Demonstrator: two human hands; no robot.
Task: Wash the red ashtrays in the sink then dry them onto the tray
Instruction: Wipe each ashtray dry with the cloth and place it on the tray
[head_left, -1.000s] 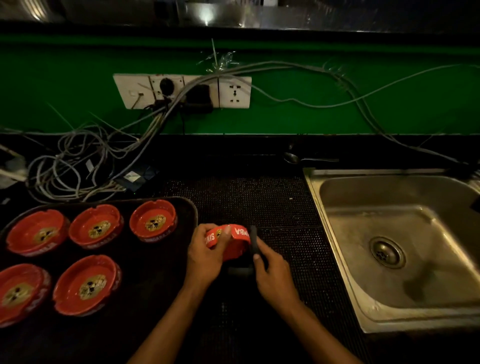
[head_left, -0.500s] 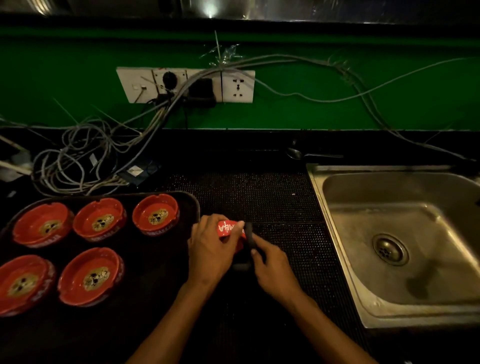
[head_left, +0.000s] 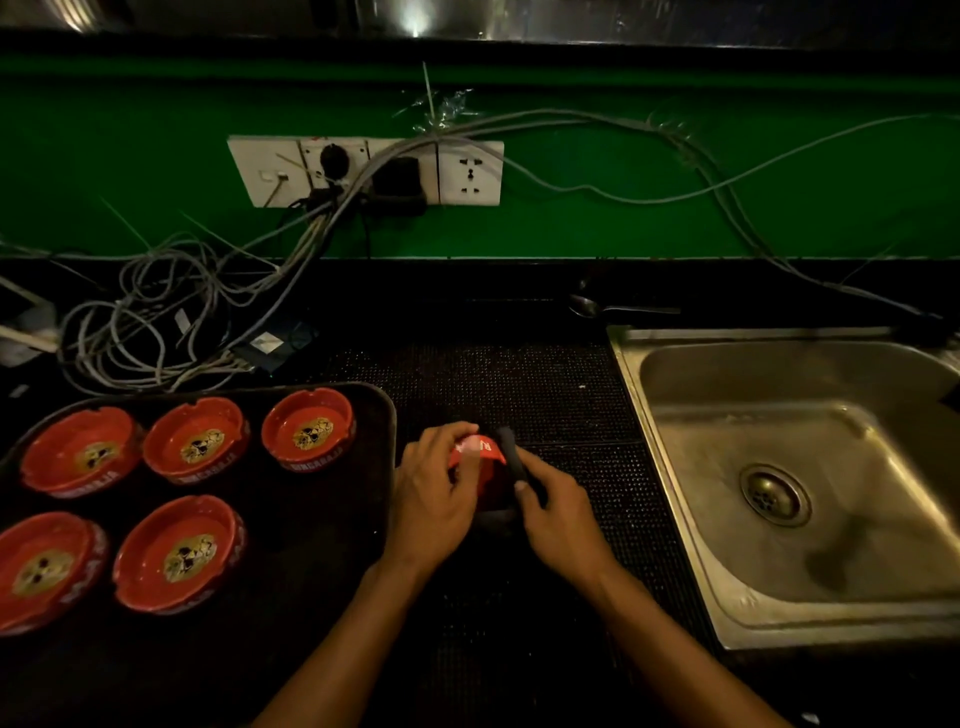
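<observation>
- A red ashtray (head_left: 480, 457), tilted on its side with white lettering facing up, is held over the dark counter mat (head_left: 519, 395), between the tray and the sink.
- The left hand (head_left: 434, 493) curls its fingers over the ashtray's rim and grips it.
- The right hand (head_left: 558, 512) pinches a dark cloth (head_left: 511, 460) against the ashtray's right side; this looks like drying.
- Five more red ashtrays (head_left: 309, 428) sit upright on the black tray (head_left: 374, 415) just left of the hands, with a free spot at the tray's near right.
- The steel sink (head_left: 675, 467) lies to the right; no running water shows in it.
- Risk, as a judgement: a wet ashtray could slip from the grip and strike the counter, or knock a neighbour when set down.
- Loose cables (head_left: 156, 322) and wall sockets (head_left: 363, 171) behind the tray could be splashed.
</observation>
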